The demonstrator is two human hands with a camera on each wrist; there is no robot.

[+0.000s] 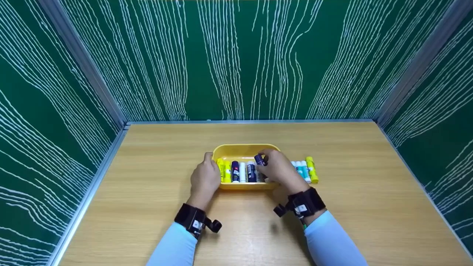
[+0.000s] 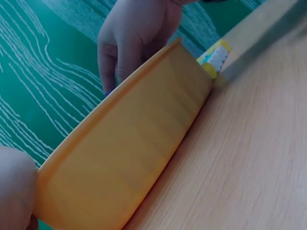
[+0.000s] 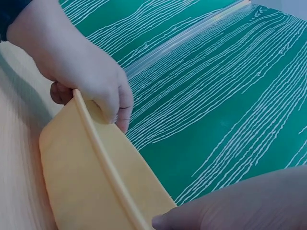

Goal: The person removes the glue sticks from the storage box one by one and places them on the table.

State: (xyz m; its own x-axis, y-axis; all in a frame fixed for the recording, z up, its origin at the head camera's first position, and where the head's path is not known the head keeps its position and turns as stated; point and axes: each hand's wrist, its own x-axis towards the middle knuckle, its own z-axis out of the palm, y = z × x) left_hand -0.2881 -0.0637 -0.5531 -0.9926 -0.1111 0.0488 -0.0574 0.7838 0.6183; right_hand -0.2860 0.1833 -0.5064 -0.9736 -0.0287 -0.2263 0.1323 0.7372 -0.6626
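The left hand (image 1: pixel 206 176) grips the left end of a yellow tray (image 1: pixel 244 186), while the right hand (image 1: pixel 278 168) pinches a dark-capped stick (image 1: pixel 259 160) at the tray's right end. Between the hands, yellow, dark and white sticks (image 1: pixel 242 172) stand side by side inside the tray. Just right of the right hand, white-and-teal sticks (image 1: pixel 303 171) and a yellow stick (image 1: pixel 312 170) lie together on the wooden table (image 1: pixel 244 229), with white-streaked green walls (image 1: pixel 225 74) beyond both hands.

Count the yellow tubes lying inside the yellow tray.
2 visible in the tray: the first tube beside the left hand, the second tube just right of it. The right hand blocks some of the view, so others may be hidden.
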